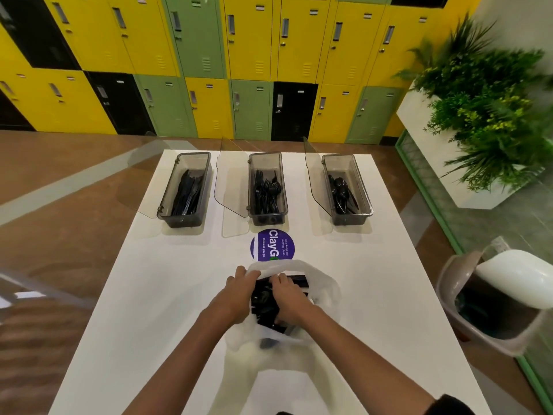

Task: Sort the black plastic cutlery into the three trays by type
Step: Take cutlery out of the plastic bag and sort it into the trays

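Glossy black plastic cutlery (263, 299) is heaped in a thin, crinkled translucent bag (324, 290) on the smooth white desk (149, 295). The bag's rim is gripped by the left hand (239, 283), and the cutlery is clutched by the curled right hand (288, 298). Beyond, knives are held in the smoky rectangular left tray (184, 221), forks in the middle tray (267, 220), spoons in the right tray (350, 220).

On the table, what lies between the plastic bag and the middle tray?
In the head view, a round purple sticker lies flat on the table between the plastic bag and the middle tray.
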A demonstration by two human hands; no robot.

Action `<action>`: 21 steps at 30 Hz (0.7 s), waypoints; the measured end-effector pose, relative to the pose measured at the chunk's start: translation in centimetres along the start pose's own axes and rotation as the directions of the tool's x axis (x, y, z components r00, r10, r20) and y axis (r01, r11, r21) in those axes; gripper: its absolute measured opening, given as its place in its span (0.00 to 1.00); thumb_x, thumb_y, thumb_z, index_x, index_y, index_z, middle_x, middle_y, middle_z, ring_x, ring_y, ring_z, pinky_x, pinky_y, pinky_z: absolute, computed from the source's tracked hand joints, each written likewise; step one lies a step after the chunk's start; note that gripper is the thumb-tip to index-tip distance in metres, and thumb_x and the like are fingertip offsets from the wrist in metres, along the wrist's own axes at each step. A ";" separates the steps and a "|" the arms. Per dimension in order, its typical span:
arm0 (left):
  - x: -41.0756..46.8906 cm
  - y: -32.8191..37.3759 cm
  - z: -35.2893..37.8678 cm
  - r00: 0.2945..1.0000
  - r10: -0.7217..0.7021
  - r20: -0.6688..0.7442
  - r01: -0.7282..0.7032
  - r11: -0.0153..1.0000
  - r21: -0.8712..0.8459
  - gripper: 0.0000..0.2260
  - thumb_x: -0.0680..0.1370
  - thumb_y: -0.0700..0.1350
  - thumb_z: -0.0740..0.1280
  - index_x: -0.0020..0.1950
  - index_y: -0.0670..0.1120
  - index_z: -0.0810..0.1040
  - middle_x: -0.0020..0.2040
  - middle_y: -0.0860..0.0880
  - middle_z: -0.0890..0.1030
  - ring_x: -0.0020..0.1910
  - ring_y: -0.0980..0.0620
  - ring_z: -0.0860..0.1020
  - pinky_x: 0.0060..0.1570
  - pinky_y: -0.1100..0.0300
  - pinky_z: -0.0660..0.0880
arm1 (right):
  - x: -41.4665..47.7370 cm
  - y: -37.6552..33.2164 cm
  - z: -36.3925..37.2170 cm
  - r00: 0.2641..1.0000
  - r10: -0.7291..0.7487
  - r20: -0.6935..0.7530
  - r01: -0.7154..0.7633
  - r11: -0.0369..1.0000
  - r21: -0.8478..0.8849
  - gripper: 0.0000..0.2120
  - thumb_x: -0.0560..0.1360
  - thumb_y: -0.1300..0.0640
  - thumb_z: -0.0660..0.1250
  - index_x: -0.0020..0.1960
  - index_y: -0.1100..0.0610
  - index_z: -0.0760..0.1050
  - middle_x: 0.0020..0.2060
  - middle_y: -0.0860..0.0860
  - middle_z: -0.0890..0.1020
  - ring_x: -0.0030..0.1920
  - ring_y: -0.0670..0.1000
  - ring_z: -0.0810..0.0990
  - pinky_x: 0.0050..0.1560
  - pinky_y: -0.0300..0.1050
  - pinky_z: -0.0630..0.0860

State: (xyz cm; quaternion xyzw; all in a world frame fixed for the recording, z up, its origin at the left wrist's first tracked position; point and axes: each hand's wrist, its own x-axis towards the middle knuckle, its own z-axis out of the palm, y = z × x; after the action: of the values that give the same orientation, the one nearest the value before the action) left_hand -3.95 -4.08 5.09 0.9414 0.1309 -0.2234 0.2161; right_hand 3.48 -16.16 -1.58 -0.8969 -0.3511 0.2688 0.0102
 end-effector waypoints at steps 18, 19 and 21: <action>1.4 0.7 -0.9 0.997 0.052 -0.056 -0.057 0.994 -0.092 0.30 0.75 0.36 0.69 0.73 0.50 0.61 0.70 0.46 0.66 0.68 0.46 0.66 0.65 0.54 0.70 | -0.2 0.8 -0.8 0.998 0.054 0.044 -0.057 0.997 0.051 0.18 0.76 0.51 0.64 0.62 0.58 0.71 0.58 0.56 0.80 0.62 0.58 0.74 0.70 0.59 0.55; 1.4 0.8 -0.9 0.997 0.045 -0.061 -0.050 0.995 -0.090 0.31 0.74 0.38 0.70 0.73 0.50 0.61 0.70 0.46 0.66 0.68 0.46 0.66 0.65 0.54 0.70 | -0.5 0.8 -1.1 0.997 0.053 0.060 -0.057 0.995 0.081 0.19 0.77 0.50 0.63 0.63 0.58 0.70 0.58 0.56 0.79 0.62 0.58 0.74 0.70 0.60 0.55; 1.5 0.7 -1.1 0.996 0.030 -0.081 -0.039 0.993 -0.112 0.32 0.72 0.41 0.73 0.72 0.50 0.63 0.69 0.46 0.66 0.66 0.45 0.68 0.63 0.54 0.72 | -1.2 0.9 -1.9 0.997 0.029 0.074 -0.042 0.983 0.179 0.21 0.76 0.48 0.64 0.65 0.56 0.69 0.60 0.55 0.79 0.63 0.58 0.74 0.71 0.60 0.55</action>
State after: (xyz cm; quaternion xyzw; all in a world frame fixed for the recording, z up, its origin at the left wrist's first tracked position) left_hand -1.98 -3.94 5.51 0.9378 0.1358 -0.1743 0.2677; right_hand 4.21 -17.28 0.39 -0.8882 -0.3094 0.3316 0.0740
